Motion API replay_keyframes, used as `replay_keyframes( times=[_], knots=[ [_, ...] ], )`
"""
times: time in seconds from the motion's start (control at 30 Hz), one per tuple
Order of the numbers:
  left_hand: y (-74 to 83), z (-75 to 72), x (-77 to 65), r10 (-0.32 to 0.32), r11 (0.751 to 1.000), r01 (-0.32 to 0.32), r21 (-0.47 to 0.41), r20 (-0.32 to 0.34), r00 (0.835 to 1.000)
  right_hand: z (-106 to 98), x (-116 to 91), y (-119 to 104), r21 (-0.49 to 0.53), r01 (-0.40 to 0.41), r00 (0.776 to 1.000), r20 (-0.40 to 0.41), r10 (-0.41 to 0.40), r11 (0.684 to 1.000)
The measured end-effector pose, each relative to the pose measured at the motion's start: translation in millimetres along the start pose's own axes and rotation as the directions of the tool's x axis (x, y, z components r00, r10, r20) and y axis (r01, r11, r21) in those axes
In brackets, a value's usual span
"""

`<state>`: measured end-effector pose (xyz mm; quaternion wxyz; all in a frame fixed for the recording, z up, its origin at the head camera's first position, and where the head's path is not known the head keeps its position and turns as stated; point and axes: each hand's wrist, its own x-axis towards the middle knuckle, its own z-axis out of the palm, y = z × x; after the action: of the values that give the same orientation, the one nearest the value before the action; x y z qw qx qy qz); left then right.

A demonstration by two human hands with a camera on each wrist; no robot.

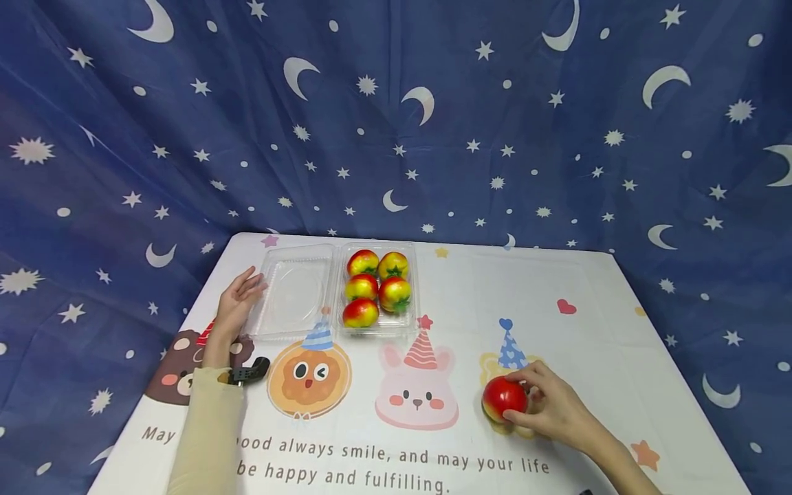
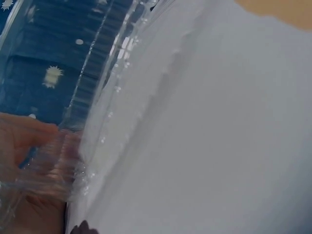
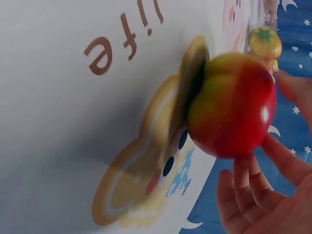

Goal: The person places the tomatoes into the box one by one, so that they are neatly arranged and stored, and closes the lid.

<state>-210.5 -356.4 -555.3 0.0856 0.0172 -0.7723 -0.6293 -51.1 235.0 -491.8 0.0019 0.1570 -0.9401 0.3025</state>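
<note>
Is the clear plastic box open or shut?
The box is open: its lid is spread out beside it, and five fruits sit uncovered inside.

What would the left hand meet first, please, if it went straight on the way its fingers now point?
Most likely the clear plastic lid: its left edge lies close by the left hand, though depth is unclear and they may be touching.
</note>
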Motion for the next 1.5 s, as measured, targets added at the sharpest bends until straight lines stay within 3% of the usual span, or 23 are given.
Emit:
replay_keyframes(
  times=[0.23, 0.4, 0.53, 0.7, 0.9, 1.03, 1.2, 1.5],
  knots=[
    [-0.5, -0.1, 2.8, -0.006, 1.000, 0.006, -0.013, -0.006, 1.000, 9.2, 5.0, -4.2, -0.280, 0.064, 0.995, -0.058, -0.083, 0.958],
    [-1.4, -0.5, 4.2, 0.006, 0.999, -0.006, -0.054, -0.001, 1.000, 12.6, 10.5, -4.9, -0.307, 0.026, 0.997, -0.062, -0.047, 0.952],
    [0.1, -1.5, 3.8, 0.010, 0.999, -0.010, -0.036, -0.005, 1.000, 11.9, 13.7, -5.0, -0.297, 0.022, 0.999, -0.026, -0.031, 0.955],
    [4.8, 1.0, 6.1, 0.014, 1.000, -0.014, -0.028, 0.005, 1.000, 1.1, 19.8, -2.0, -0.210, -0.007, 1.000, 0.018, 0.011, 0.978],
    [8.7, 2.8, 12.1, 0.025, 1.000, -0.025, -0.011, 0.015, 1.000, -12.2, 39.4, 7.2, 0.025, 0.000, 1.000, -0.014, 0.001, 1.000],
    [7.7, 0.6, 11.1, 0.015, 1.000, -0.015, -0.014, 0.011, 1.000, -16.3, 56.1, 11.5, 0.157, -0.016, 1.000, -0.015, 0.019, 0.987],
    [4.9, 0.5, 5.2, 0.004, 0.999, -0.004, -0.037, 0.023, 1.000, -20.2, 78.8, 11.2, 0.225, -0.021, 0.999, -0.022, 0.026, 0.974],
    [0.2, -0.3, -0.8, -0.003, 1.000, 0.003, -0.018, 0.006, 1.000, -23.8, 128.4, -13.3, 0.332, -0.043, 0.999, -0.008, 0.048, 0.942]
  ],
)
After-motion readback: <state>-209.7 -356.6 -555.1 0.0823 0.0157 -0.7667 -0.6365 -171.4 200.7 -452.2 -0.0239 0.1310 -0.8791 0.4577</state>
